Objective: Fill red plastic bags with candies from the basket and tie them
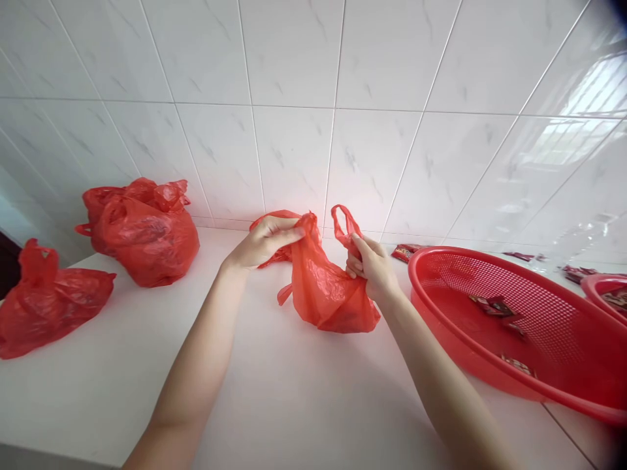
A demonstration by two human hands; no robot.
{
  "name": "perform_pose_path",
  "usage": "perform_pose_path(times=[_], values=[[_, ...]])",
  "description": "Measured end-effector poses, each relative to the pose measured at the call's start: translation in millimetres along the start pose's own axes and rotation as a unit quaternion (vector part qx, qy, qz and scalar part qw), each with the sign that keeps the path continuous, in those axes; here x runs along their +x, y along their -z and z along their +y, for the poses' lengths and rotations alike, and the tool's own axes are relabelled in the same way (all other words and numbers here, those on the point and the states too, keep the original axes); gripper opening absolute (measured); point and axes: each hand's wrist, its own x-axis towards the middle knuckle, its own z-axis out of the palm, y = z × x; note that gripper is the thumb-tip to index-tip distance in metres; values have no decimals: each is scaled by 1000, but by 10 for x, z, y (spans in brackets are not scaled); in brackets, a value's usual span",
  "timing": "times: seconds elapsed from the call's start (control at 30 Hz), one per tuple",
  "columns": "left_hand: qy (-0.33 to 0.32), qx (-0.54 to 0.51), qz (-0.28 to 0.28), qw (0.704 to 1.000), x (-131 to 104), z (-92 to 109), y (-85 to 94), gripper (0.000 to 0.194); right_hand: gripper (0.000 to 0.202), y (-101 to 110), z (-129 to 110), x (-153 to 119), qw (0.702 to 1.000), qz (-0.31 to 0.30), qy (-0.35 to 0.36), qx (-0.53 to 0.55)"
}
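Note:
A red plastic bag (333,297) hangs between my two hands above the white counter. My left hand (271,240) is closed, pinching the bag's upper left side between thumb and fingers. Around the base of a looped handle on the bag's right, the fingers of my right hand (371,264) are wrapped. The handle's loop stands up above that hand. Whatever lies inside the bag is hidden by the plastic. Behind my left hand, more red plastic (281,258) shows on the counter near the wall, partly covered by the hand.
Filled red bags (147,235) sit at the left by the tiled wall, with another red bag (53,300) nearer the left edge. To the right, a large red basket (470,258) contains several small packets (497,305). More packets (406,252) lie behind it.

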Motion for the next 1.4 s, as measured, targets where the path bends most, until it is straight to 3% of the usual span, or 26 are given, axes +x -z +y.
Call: perform_pose_path(times=[0.1, 0.17, 0.37, 0.43, 0.53, 0.63, 0.77, 0.97, 1.17, 1.3, 1.4], values=[[-54, 56, -26, 997, 5, 67, -149, 33, 29, -59, 0, -49, 997, -48, -4, -67], [-78, 109, 0, 991, 15, 72, -242, 34, 29, -83, -17, -85, 991, -102, -5, -84], [-28, 233, 39, 971, 18, 31, -369, 45, 26, -76, -110, -164, 971, -198, 15, -134], [-20, 236, 71, 969, 16, 26, -373, 44, 25, -60, -117, -165, 960, -205, 46, -185], [15, 227, 116, 967, 11, 10, -356, 21, 23, -46, -94, -158, 933, -182, 121, -287], [65, 218, 90, 970, 8, -24, -321, 12, 11, -50, -53, -152, 900, -132, 193, -368], [99, 175, -17, 979, 28, -61, -292, 12, 27, -57, 2, -140, 867, -77, 246, -425], [193, -23, -100, 976, 61, -29, -341, 38, 30, -41, 30, -101, 860, -101, 231, -444], [243, -144, -102, 954, 93, -121, -344, 25, 22, 44, -55, -68, 879, -128, 228, -398], [253, -219, -65, 940, 125, -212, -337, 18, 32, 109, -106, -65, 870, -150, 259, -393], [246, -237, -67, 937, 127, -216, -338, 18, 22, 112, -110, -66, 849, -136, 330, -390]])
